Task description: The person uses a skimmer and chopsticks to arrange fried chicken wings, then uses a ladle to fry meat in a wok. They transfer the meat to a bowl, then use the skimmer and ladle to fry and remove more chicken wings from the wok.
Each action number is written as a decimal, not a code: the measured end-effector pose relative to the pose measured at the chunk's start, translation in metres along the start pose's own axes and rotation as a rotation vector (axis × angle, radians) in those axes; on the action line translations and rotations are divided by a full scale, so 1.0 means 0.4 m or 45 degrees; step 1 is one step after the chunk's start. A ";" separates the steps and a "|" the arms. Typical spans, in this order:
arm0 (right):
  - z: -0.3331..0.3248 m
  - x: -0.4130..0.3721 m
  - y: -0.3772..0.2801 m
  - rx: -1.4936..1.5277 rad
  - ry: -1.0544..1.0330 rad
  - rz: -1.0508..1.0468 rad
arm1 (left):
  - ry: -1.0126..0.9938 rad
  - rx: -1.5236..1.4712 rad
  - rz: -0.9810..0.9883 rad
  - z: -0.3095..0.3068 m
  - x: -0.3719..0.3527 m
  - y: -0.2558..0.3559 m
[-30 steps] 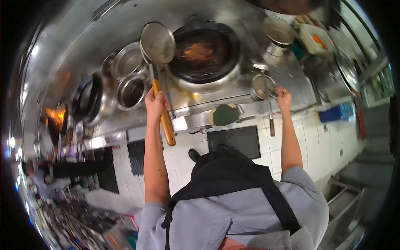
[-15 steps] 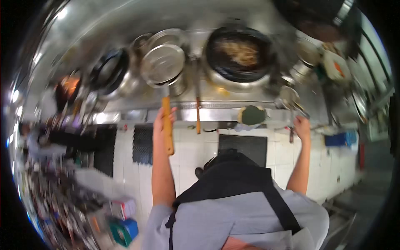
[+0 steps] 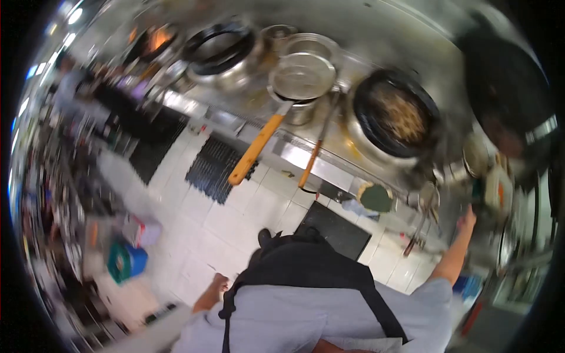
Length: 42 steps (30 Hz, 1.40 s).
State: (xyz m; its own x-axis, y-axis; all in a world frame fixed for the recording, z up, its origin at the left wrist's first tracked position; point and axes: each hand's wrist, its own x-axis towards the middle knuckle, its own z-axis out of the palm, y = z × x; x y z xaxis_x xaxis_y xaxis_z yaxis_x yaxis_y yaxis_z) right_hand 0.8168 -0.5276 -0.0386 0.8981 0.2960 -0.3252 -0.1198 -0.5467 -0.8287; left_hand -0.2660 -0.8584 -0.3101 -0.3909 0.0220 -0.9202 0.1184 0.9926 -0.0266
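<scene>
My left hand (image 3: 219, 283) is low beside my black apron, over the tiled floor. Its fingers look curled, with nothing seen in them. My right hand (image 3: 468, 219) reaches out at the right end of the counter, a finger stretched forward. It seems to hold nothing, though it is blurred. Nearest to it are a pair of ladles (image 3: 428, 197) and a white container (image 3: 499, 187). A round mesh strainer (image 3: 303, 76) rests over a pot, its wooden handle (image 3: 257, 150) sticking out past the counter edge.
Strips of food lie in a dark wok (image 3: 395, 115) on the stove. Another wok (image 3: 219, 50) sits further left, and flames rise beyond it. A long wooden-handled tool (image 3: 321, 138) lies between. A large black pan (image 3: 506, 88) stands at upper right. A person (image 3: 88, 97) is at far left.
The view has turned, so the stove now slants. My left hand has left the strainer's handle and dropped toward my body. My right hand has moved away from the ladle handles, forward and right.
</scene>
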 end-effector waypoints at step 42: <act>1.105 -1.538 -0.469 1.076 -1.899 0.115 | -0.122 -1.183 0.565 -0.560 0.104 0.206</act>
State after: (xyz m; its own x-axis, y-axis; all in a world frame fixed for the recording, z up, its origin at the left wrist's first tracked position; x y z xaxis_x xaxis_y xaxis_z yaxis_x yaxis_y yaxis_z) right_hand 0.0999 -0.2611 0.1154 -0.2051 0.9750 -0.0851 -0.7567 -0.2131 -0.6180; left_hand -0.4768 -0.7489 -0.2629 -0.4047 0.4391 -0.8021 -0.5334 0.5991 0.5971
